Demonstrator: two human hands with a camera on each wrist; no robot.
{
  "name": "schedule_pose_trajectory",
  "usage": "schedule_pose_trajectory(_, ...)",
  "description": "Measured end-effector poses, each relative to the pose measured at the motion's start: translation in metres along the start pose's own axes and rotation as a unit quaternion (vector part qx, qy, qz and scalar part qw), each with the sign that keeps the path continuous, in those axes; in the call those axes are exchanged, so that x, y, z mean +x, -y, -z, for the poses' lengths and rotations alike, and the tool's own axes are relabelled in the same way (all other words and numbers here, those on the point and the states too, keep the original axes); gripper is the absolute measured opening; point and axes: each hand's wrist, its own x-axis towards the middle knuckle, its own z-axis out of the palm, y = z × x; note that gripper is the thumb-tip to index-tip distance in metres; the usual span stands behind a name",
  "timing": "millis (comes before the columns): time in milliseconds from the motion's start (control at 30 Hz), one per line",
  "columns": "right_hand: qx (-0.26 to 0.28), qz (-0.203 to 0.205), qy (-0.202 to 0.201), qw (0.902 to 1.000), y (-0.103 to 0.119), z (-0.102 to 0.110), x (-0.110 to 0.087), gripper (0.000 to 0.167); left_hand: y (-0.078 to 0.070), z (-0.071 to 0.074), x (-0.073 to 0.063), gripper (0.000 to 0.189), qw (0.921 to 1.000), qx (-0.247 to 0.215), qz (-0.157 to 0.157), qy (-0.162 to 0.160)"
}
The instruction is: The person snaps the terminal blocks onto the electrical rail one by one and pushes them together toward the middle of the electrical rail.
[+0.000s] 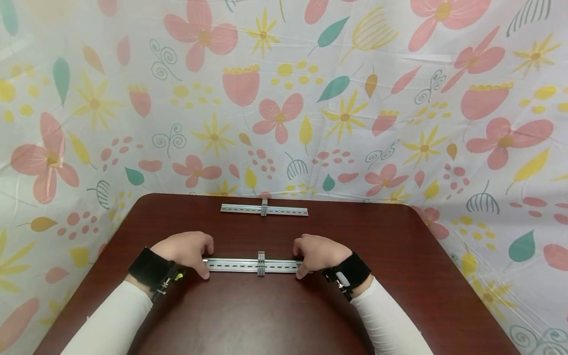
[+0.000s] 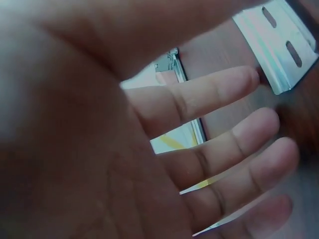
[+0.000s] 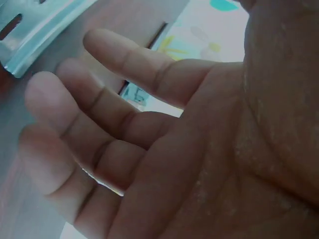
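A slotted metal DIN rail (image 1: 235, 266) lies crosswise on the table, with a small grey block (image 1: 261, 264) clipped across its middle. At its left end is my left hand (image 1: 188, 250), thumb on the near side and fingers on the far side. The left wrist view has the index fingertip right at the edge of the rail (image 2: 276, 47), the other fingers loosely extended. My right hand (image 1: 317, 251) straddles the right end in the same way. In the right wrist view its fingers are relaxed and apart from the rail (image 3: 42, 30).
Farther back on the dark wooden table (image 1: 275, 320) lies a second slotted rail (image 1: 241, 209), also carrying a grey block (image 1: 264, 207). A flower-print cloth (image 1: 284, 113) hangs behind the table and along its sides.
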Motion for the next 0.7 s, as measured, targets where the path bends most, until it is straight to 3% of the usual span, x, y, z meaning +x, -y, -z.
schedule_pose_trajectory(333, -0.031, -0.015, 0.000, 0.9994, 0.000, -0.005, 0.001, 0.041, -0.006, -0.001, 0.000, 0.046, 0.9998, -0.014, -0.012, 0.008)
schedule_pose_trajectory(700, -0.017, -0.002, -0.002, 0.9998, -0.008, -0.004, 0.007, 0.033, 0.006, -0.007, 0.010, 0.032, 0.9991, -0.009, -0.037, -0.020)
